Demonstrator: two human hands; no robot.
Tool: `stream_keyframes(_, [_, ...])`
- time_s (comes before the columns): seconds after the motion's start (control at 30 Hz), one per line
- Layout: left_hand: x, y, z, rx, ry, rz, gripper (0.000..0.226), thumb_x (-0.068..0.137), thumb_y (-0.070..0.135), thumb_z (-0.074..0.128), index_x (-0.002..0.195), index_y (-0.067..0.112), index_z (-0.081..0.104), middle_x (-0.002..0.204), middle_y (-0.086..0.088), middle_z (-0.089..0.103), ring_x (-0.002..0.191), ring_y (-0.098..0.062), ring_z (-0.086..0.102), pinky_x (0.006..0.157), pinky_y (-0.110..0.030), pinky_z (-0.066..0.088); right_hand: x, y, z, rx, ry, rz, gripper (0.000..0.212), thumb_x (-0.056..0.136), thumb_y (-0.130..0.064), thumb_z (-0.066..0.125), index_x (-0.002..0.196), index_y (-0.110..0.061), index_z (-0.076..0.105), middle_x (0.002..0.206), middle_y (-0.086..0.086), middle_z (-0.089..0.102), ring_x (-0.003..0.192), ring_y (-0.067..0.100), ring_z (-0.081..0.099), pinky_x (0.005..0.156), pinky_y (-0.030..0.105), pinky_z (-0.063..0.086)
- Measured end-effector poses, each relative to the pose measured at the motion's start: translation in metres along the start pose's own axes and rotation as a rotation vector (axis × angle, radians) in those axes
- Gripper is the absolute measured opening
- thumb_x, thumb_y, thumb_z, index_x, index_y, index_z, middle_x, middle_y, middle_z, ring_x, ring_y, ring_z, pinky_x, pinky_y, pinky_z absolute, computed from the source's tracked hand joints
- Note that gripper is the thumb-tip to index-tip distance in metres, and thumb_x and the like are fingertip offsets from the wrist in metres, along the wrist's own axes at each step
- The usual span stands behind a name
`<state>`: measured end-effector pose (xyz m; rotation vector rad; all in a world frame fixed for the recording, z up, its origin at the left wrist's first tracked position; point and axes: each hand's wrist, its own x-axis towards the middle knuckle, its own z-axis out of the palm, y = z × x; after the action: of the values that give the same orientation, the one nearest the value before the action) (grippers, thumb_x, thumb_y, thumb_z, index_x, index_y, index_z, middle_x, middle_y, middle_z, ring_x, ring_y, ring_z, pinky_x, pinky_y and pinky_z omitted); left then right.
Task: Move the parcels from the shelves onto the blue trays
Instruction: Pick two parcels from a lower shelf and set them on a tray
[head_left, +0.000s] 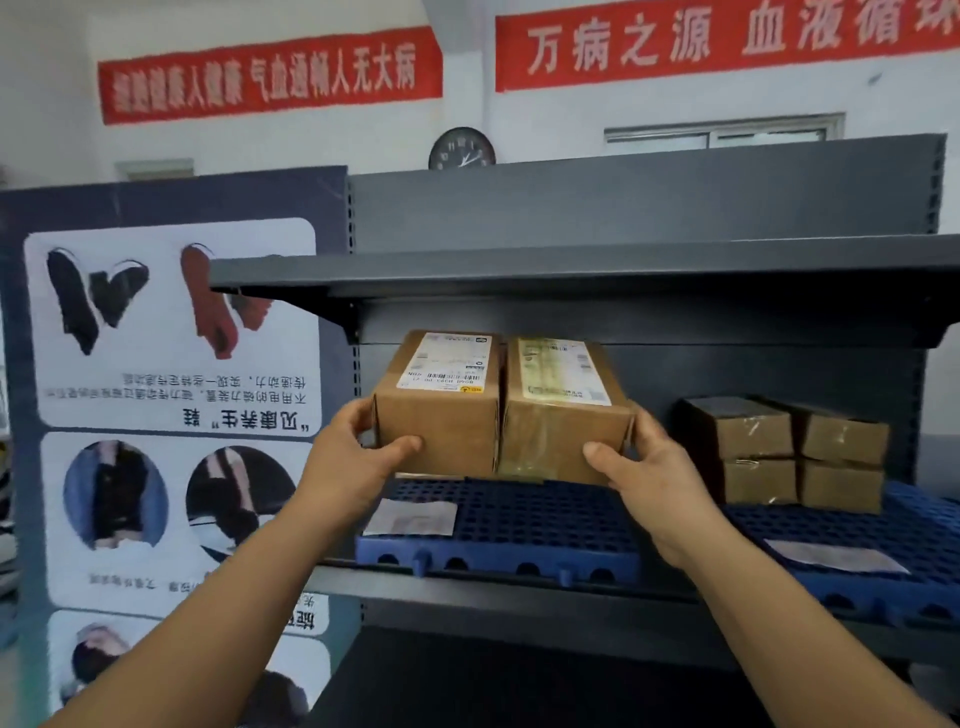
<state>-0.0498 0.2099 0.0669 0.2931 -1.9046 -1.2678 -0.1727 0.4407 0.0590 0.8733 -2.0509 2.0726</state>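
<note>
The person's left hand (358, 447) gripped the left cardboard parcel (439, 400) at its near left corner, the thumb curled over the front face and the fingers on the left side; the right hand (641, 467) gripped the right cardboard parcel (563, 410) at its near right corner in the same way, the thumb on the front and the fingers around the right side. The two parcels stood side by side and touched each other, pressed between the hands; each one carried a white shipping label on top. They were over the far part of the left blue tray (519, 525), a perforated plastic tray on the grey metal shelf (519, 587); whether they rested on the tray or were just above it could not be told. A pale paper label (410, 517) lay on the near left part of this tray.

To the right, a stack of four smaller taped boxes (789, 452) stood on the far part of the right blue tray (857, 540); they were well apart from the hands. An upper shelf (571, 270) hung over the parcels. A poster board (171, 405) stood at the left of the rack; a round wall clock (461, 149) and two red banners (270, 75) were on the far wall.
</note>
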Motion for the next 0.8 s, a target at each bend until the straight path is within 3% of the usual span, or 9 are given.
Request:
stream_keyframes(0.1, [0.035, -0.011, -0.002, 0.013, 0.023, -0.032, 0.06, 0.076, 0.015, 0.076, 0.13, 0.013, 0.051, 0.127, -0.002, 0.058, 0.115, -0.023, 0.056, 0.099, -0.048, 0.048, 0.035, 0.006, 0.015, -0.044, 0.006, 0.006, 0.05, 0.089, -0.018, 0.062, 0.134, -0.034, 0.045, 0.123, -0.01, 0.059, 0.106, 0.012, 0.057, 0.087, 0.028, 0.046])
stream_keyframes(0.27, [0.086, -0.026, 0.001, 0.008, 0.006, -0.05, 0.046, 0.077, 0.015, 0.075, 0.119, 0.014, 0.057, 0.121, -0.002, 0.061, 0.111, -0.024, 0.059, 0.098, -0.047, 0.048, 0.08, 0.009, 0.032, -0.106, 0.027, -0.025, 0.048, 0.09, -0.019, 0.062, 0.134, -0.024, 0.046, 0.113, -0.01, 0.056, 0.101, 0.01, 0.054, 0.081, 0.025, 0.043])
stream_keyframes(0.37, [0.113, -0.037, 0.005, -0.021, -0.035, -0.052, 0.043, 0.078, 0.014, 0.074, 0.118, 0.01, 0.058, 0.114, -0.006, 0.064, 0.105, -0.025, 0.061, 0.096, -0.046, 0.05, 0.104, 0.014, 0.042, -0.158, 0.051, -0.026, 0.047, 0.09, -0.023, 0.062, 0.134, -0.023, 0.048, 0.118, -0.007, 0.059, 0.101, 0.011, 0.056, 0.082, 0.025, 0.045])
stream_keyframes(0.57, [0.161, -0.062, 0.012, -0.057, -0.07, -0.079, 0.031, 0.078, 0.01, 0.073, 0.106, 0.015, 0.06, 0.105, -0.01, 0.065, 0.1, -0.029, 0.063, 0.094, -0.047, 0.051, 0.137, 0.026, 0.062, -0.21, 0.093, -0.021, 0.042, 0.091, -0.023, 0.059, 0.132, -0.019, 0.05, 0.107, -0.009, 0.055, 0.09, 0.007, 0.054, 0.063, 0.013, 0.041])
stream_keyframes(0.67, [0.178, -0.072, 0.013, -0.085, -0.105, -0.09, 0.025, 0.079, 0.006, 0.071, 0.101, 0.014, 0.061, 0.098, -0.009, 0.067, 0.093, -0.026, 0.065, 0.092, -0.044, 0.052, 0.152, 0.032, 0.071, -0.21, 0.121, -0.011, 0.041, 0.091, -0.022, 0.059, 0.131, -0.018, 0.05, 0.108, -0.008, 0.055, 0.09, 0.008, 0.054, 0.068, 0.018, 0.044])
stream_keyframes(0.8, [0.192, -0.089, 0.015, -0.076, -0.148, -0.126, 0.035, 0.079, 0.008, 0.072, 0.112, 0.008, 0.062, 0.102, -0.012, 0.069, 0.096, -0.029, 0.066, 0.093, -0.047, 0.052, 0.161, 0.044, 0.078, -0.225, 0.13, 0.02, 0.041, 0.091, -0.022, 0.059, 0.13, -0.018, 0.051, 0.121, -0.001, 0.059, 0.099, 0.013, 0.056, 0.084, 0.029, 0.048])
